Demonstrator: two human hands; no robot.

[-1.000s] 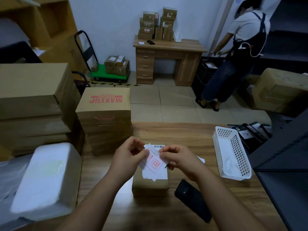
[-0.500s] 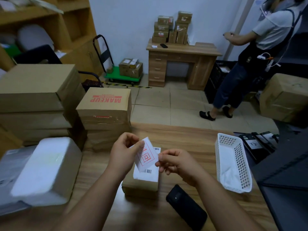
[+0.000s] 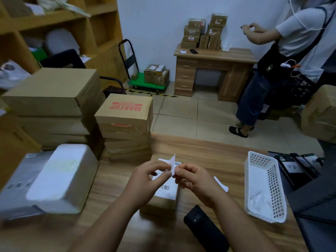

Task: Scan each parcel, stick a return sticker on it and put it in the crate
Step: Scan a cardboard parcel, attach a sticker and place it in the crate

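1. Since half a second ago the return sticker has turned edge-on between the fingers; its red print faced the camera then and only a narrow white sliver shows now. Both hands have closed in until their fingertips almost meet.
2. Left hand: fingers curled, thumb and forefinger pinching the near edge of the sticker.
3. Right hand: also curled, fingertips nipping the same sticker from the other side, as if parting it from its backing. Whether the backing has started to lift I cannot tell.
4. Risks, as I judge them: the sticker may fold on itself and bond glue to glue, since it is held upright and slack; it may tear if the two pinches pull unevenly; laid down carelessly, it could cover the barcode on the shipping label.
5. Parcel: a small brown box on the wooden table, directly below and between the hands, partly hidden by them. Neither hand touches it.
6. Black handset, probably the scanner, lies just right of the parcel, near the right forearm.
7. White plastic basket stands well to the right. Which container is the crate I cannot say.
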